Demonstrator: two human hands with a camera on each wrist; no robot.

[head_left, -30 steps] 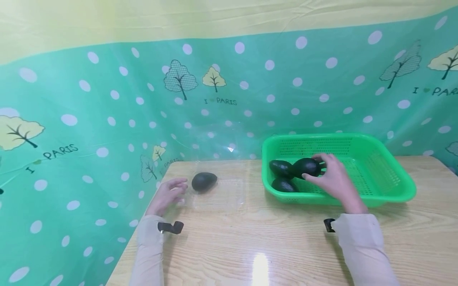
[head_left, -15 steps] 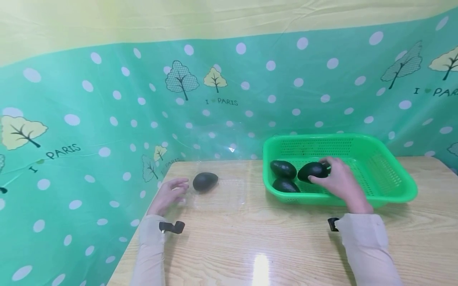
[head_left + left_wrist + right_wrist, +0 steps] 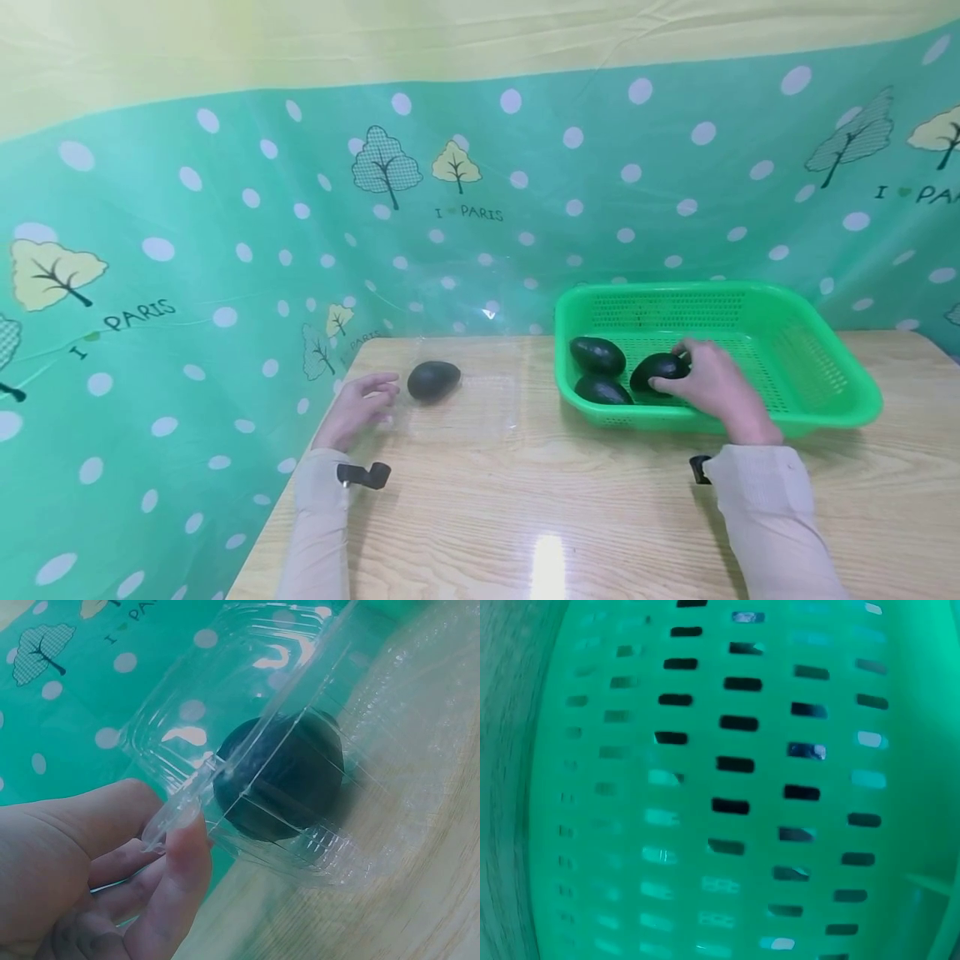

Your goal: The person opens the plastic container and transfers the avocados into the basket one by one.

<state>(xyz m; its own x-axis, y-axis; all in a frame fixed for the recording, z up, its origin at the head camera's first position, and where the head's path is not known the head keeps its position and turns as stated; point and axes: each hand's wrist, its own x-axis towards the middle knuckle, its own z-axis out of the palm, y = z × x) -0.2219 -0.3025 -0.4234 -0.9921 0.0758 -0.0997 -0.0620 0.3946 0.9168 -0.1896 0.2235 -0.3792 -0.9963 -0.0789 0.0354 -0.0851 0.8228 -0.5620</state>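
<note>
Partway, I'd say | one avocado (image 3: 433,382) in clear box (image 3: 166,746), left hand (image 3: 360,410) pinching its edge | two more (image 3: 597,357) in green basket (image 3: 806,346), right hand (image 3: 716,387) holding a third (image 3: 656,373)

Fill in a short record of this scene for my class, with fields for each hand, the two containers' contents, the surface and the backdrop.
Left hand: thumb and fingers pinch the edge of the clear plastic container
Right hand: holds a dark avocado inside the green basket; whether it touches the basket floor is unclear
Plastic container contents: one avocado
Basket contents: the held avocado, plus two avocados near the left end
Surface: wood-grain table
Backdrop: green cloth with pale dots, trees and PARIS lettering
</note>
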